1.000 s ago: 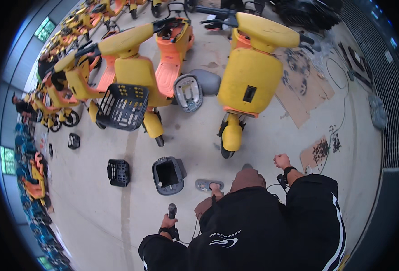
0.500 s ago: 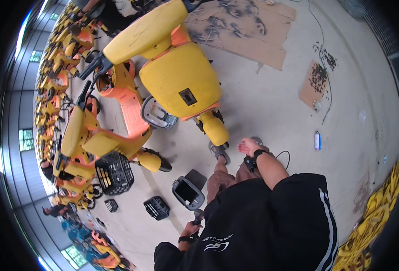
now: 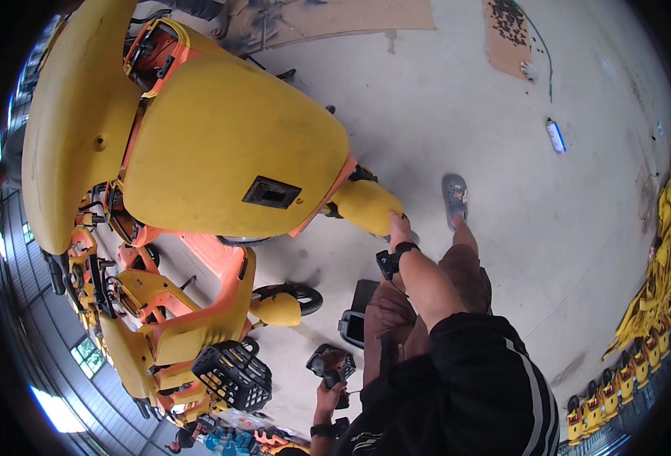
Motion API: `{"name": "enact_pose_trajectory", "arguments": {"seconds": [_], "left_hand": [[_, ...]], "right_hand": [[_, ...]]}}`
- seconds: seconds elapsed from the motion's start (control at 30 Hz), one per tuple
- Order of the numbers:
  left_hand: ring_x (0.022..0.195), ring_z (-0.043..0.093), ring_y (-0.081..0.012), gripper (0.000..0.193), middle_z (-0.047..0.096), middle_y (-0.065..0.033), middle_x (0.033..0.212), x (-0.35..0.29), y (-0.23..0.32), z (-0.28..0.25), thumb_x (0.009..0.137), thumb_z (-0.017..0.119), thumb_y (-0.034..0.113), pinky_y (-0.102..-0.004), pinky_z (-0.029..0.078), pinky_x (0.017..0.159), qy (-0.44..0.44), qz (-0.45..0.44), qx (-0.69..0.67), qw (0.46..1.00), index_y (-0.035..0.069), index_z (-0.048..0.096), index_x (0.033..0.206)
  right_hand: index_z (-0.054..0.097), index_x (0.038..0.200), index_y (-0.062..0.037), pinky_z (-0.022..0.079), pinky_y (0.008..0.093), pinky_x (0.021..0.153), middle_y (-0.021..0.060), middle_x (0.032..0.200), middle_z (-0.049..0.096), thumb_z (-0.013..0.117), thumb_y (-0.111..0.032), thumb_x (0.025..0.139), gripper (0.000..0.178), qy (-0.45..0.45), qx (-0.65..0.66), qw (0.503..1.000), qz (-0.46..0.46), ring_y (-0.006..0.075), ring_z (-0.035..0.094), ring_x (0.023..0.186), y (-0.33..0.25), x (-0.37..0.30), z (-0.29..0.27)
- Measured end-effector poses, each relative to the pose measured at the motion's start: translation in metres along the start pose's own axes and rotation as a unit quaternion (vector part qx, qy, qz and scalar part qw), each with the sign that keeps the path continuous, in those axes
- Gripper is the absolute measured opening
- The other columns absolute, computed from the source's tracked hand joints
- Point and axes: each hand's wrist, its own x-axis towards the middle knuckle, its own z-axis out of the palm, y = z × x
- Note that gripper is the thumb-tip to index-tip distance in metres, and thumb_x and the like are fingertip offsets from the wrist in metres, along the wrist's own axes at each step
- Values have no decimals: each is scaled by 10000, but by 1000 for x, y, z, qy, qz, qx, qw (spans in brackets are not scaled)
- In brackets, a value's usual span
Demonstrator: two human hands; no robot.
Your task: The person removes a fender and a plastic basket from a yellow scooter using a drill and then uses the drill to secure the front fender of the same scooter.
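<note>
Low in the view, my left hand (image 3: 328,400) is closed around a dark cordless drill (image 3: 332,375), held beside my leg. My right hand (image 3: 400,226) reaches forward to the rounded yellow front fender (image 3: 366,205) of a yellow and orange scooter. It touches the fender's near edge; its fingers are mostly hidden there. Close above is the scooter's broad yellow front panel (image 3: 229,144), with a rectangular black recess (image 3: 272,193) in it. A black device is strapped at each of my wrists.
A second yellow scooter with a black basket (image 3: 233,376) stands at the left. Near my left leg sit a loose black basket (image 3: 322,357) and a grey-rimmed part (image 3: 351,328). A spray can (image 3: 555,135) lies at the right, below cardboard (image 3: 507,45) with small dark pieces. Yellow parts (image 3: 658,235) line the right.
I have stepped nearer the scooter, which looks larger now. My right hand has gone from hanging free in front of me to the front fender. The drill stays in my left hand.
</note>
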Motion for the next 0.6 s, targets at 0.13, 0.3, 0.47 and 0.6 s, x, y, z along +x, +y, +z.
{"name": "enact_pose_trajectory", "arguments": {"seconds": [0.13, 0.3, 0.47, 0.6], "left_hand": [[539, 598, -167, 252, 602, -67, 688, -3, 4, -23, 761, 711, 89, -316, 527, 531, -5, -31, -18, 999, -9, 549, 927], [666, 600, -134, 289, 639, -66, 758, 1, -7, -22, 762, 721, 141, -282, 491, 610, -44, -28, 113, 992, -13, 603, 976], [680, 588, -123, 367, 642, -51, 782, -3, -4, -16, 731, 718, 212, -285, 490, 624, -87, -39, 214, 972, 3, 610, 1013], [671, 577, -116, 319, 635, -44, 779, -36, -9, -19, 742, 715, 189, -276, 486, 621, -53, -34, 166, 984, 6, 615, 984]], "right_hand": [[535, 1251, -17, 471, 339, 921, 113, 1192, 609, 672, -296, 868, 494, -101, 120, 985, 65, 217, 607, 1057, -23, -38, -5], [482, 1299, -9, 430, 335, 1007, 107, 1222, 601, 656, -276, 904, 508, -315, 207, 921, 95, 214, 563, 1162, -34, -58, -40], [604, 1194, -18, 372, 281, 942, 53, 1150, 630, 715, -406, 843, 535, -179, 134, 975, -12, 143, 532, 1065, -8, -49, -32], [623, 1168, -21, 388, 271, 916, 38, 1100, 640, 690, -378, 872, 469, -212, 149, 966, -10, 134, 542, 1012, -18, -81, -18]]}}
